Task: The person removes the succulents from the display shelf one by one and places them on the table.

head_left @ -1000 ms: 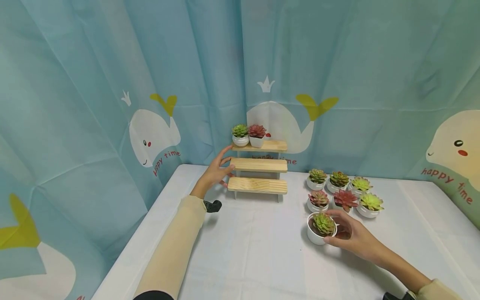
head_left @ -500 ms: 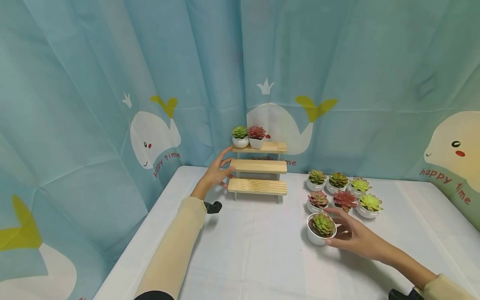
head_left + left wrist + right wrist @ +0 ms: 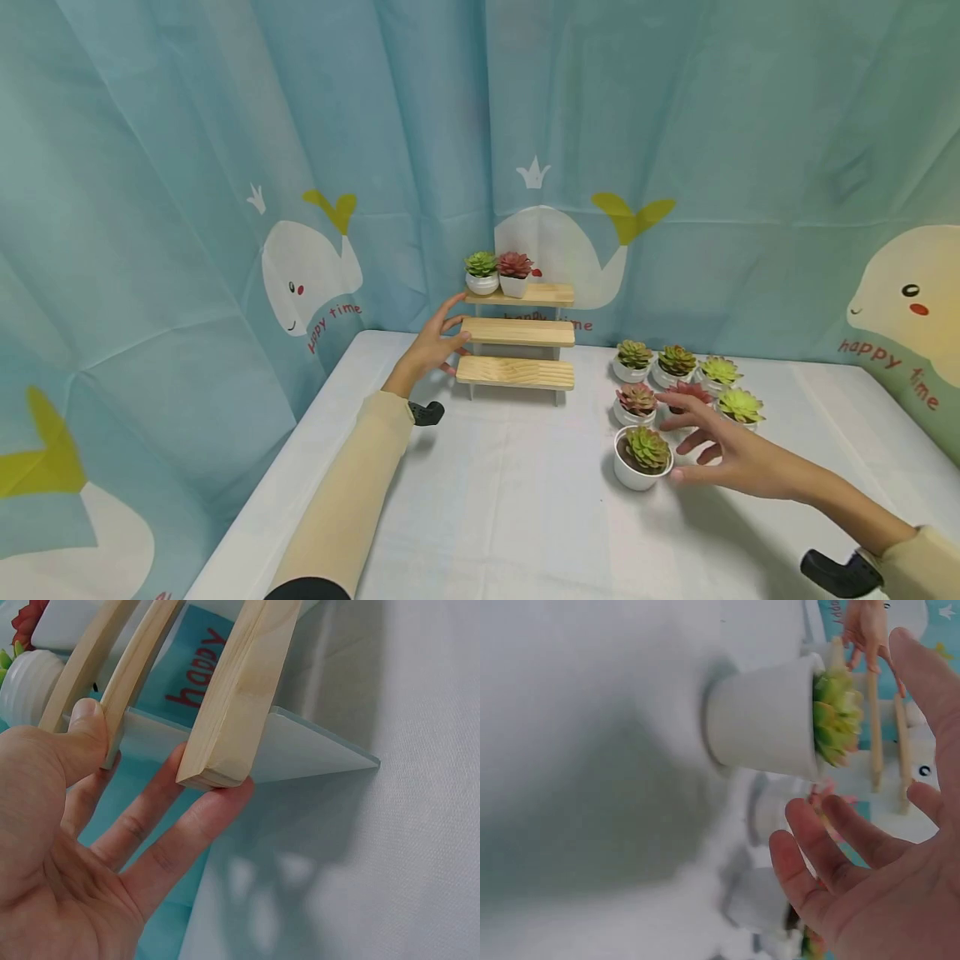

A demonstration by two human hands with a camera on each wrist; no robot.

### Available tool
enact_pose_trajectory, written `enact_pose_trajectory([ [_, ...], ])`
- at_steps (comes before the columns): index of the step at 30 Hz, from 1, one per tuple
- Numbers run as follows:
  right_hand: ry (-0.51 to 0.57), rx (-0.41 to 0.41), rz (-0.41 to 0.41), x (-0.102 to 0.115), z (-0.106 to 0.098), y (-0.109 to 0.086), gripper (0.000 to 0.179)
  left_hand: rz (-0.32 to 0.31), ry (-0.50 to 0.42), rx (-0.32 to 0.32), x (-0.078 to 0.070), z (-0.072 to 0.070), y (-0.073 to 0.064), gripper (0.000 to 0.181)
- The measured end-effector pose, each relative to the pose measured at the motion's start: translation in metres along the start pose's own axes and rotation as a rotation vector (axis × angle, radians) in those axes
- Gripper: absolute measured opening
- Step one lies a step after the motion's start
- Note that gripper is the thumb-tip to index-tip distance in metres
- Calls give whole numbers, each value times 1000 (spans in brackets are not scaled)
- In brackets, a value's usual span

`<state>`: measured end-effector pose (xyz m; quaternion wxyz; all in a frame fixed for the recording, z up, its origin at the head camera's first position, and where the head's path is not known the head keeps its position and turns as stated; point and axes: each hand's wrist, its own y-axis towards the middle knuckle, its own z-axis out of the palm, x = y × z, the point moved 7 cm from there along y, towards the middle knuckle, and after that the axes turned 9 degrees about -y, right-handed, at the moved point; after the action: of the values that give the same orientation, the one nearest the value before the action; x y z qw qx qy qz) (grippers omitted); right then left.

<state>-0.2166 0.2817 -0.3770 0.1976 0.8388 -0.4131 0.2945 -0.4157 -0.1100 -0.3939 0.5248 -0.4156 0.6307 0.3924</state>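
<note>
A small three-step wooden display stand (image 3: 517, 332) stands at the back of the table. My left hand (image 3: 431, 342) touches its left end with fingers spread; in the left wrist view the thumb (image 3: 88, 724) lies at the middle board and two fingertips meet the end of the lowest board. On the top board sit a green succulent (image 3: 481, 272) and a red succulent (image 3: 514, 273) in white pots. A green succulent in a round white pot (image 3: 643, 457) stands upright on the table. My right hand (image 3: 731, 454) is just to its right, fingers apart, holding nothing.
Several potted succulents (image 3: 677, 363) stand in two close rows just behind the white pot and right hand. A blue curtain with whale prints (image 3: 420, 150) hangs behind the white-covered table (image 3: 517, 500), close to the stand.
My right hand has let go of the round white pot and drawn back to the right, its fingers spreading. The pot stays in place. My left hand remains at the stand.
</note>
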Motion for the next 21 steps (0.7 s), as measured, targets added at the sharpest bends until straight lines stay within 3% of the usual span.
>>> enact_pose_trajectory([
  [12, -135, -75, -25, 21, -39, 20, 89, 8, 6, 2, 0, 1, 0, 74],
  [21, -138, -93, -70, 28, -48, 33, 85, 15, -3, 5, -1, 2, -2, 73],
])
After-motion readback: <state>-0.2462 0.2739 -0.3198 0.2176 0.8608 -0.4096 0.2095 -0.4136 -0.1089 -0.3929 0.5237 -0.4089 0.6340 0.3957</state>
